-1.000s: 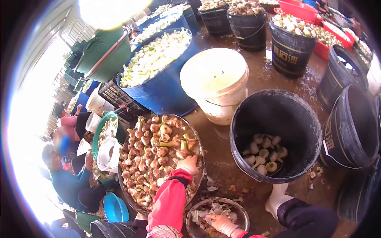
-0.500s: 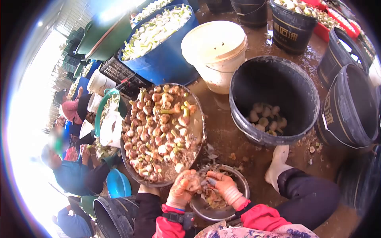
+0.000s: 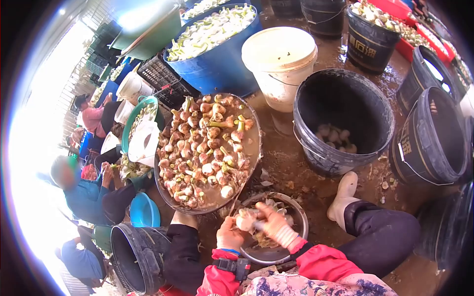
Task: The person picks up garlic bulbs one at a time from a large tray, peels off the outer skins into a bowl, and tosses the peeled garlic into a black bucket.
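Pale garlic bulb (image 3: pixel 245 220) is held in the fingers of my left hand (image 3: pixel 230 236), which wears an orange glove. My right hand (image 3: pixel 277 225), gloved too, is bent against the bulb's right side and a little blurred. A small grey thing shows at its fingertips; I cannot make out what it is. Both hands are above a metal bowl (image 3: pixel 304 222) containing papery garlic skins (image 3: pixel 266 240). Just beyond stands a wide round tub (image 3: pixel 258 148) with many unpeeled garlic bulbs (image 3: pixel 205 143) and muddy water.
A black bucket (image 3: pixel 340 89) with several pale bulbs (image 3: pixel 335 135) stands ahead right, beside a lidded white bucket (image 3: pixel 279 81). A blue tub (image 3: pixel 222 66) of cut stems is behind. More black buckets (image 3: pixel 427 143) line the right. People (image 3: pixel 91 197) sit at left. The floor (image 3: pixel 281 172) is wet.
The bulb looks paler and rounder now, with less loose skin about it. My right hand has shifted slightly up and left against it. The whole view has shifted a little.
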The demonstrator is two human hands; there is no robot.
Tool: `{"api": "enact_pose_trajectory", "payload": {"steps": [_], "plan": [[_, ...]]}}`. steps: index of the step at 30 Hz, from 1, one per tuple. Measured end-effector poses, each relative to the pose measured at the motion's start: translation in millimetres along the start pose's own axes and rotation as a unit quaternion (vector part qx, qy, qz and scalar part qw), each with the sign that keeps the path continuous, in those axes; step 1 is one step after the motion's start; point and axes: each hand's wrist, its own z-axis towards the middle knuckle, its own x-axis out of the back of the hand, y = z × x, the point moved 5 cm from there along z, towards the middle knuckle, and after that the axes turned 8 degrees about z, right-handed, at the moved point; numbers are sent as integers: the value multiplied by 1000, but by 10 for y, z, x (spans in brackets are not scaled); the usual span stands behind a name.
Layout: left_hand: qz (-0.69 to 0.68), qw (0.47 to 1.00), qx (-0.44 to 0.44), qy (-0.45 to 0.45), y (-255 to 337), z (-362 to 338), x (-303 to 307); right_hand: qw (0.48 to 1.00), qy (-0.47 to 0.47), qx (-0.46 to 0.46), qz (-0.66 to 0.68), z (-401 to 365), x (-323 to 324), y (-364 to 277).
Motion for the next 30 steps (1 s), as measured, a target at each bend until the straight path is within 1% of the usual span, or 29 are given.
{"api": "enact_pose_trajectory", "payload": {"steps": [1, 2, 3, 4, 5, 6, 7, 8, 9, 10, 11, 12, 14, 15, 16, 17, 18, 19, 20, 22, 23, 24, 26, 27, 29, 30], "plan": [[0, 1000, 1, 18, 27, -16, -24, 980, 5, -26, 196, 19, 96, 71], [-4, 1000, 0, 20, 40, -15, 57, 921, 8, -52, 385, 44, 163, 143], [78, 996, 32, 17, 62, -60, 54, 914, 10, -68, 399, 76, 214, 94], [161, 985, 68, 12, 51, -107, 49, 920, 22, -79, 382, 95, 225, 77], [212, 970, 107, 47, 10, -113, 58, 947, 11, -82, 311, 150, 187, 244], [292, 945, 120, 90, -29, -72, 69, 967, 0, -89, 239, 176, 146, 423], [608, 781, 138, -4, -38, 93, 54, 971, -32, -227, -68, -9, 203, 28], [840, 514, 139, -104, -64, 205, 85, 968, -31, -238, -67, -6, 258, 179], [905, 362, 133, -177, -152, 146, 143, 966, -53, -206, -147, 32, 321, 393], [939, 202, 125, -249, -241, 33, 221, 956, -79, -175, -222, -3, 349, 554], [943, 136, 112, -284, -239, -85, 185, 947, -74, -182, -253, -22, 416, 518], [944, 179, 91, -261, -207, -113, 220, 939, -66, -188, -281, -12, 483, 460], [928, 280, 22, -245, -41, -219, -217, 948, 24, -61, -312, 65, 607, 554], [927, 279, 27, -249, -61, -126, -231, 952, 73, -166, -249, 71, 638, 420], [916, 362, -24, -172, -1, 28, -266, 951, 75, -169, -248, 99, 653, 477], [890, 441, -75, -92, 64, 167, -306, 971, 143, -143, -126, 132, 722, 548], [888, 444, -73, -94, 11, 291, -366, 972, 208, -113, -2, 159, 792, 622], [851, 512, -114, -32, 26, 422, -458, 961, 242, -88, 101, 200, 805, 649], [804, 574, -152, 31, 28, 540, -513, 960, 245, -94, 98, 223, 808, 687], [764, 599, -189, 146, -131, 884, -380, 941, 263, -97, 190, 225, 785, 614], [645, 747, -28, 159, -288, 1075, -196, 940, 257, -138, 179, 223, 755, 611], [541, 817, 79, 184, -379, 1122, -88, 939, 258, -142, 177, 226, 726, 580], [501, 839, 80, 196, -519, 1223, 123, 960, 206, -165, 90, 247, 639, 537], [502, 838, 81, 196, -562, 1184, 136, 967, 190, -154, 63, 254, 622, 592], [433, 880, 20, 193, -616, 1118, 116, 966, 192, -154, 83, 262, 599, 730], [435, 879, 20, 193, -609, 1104, 107, 965, 191, -151, 101, 267, 577, 756]]}}
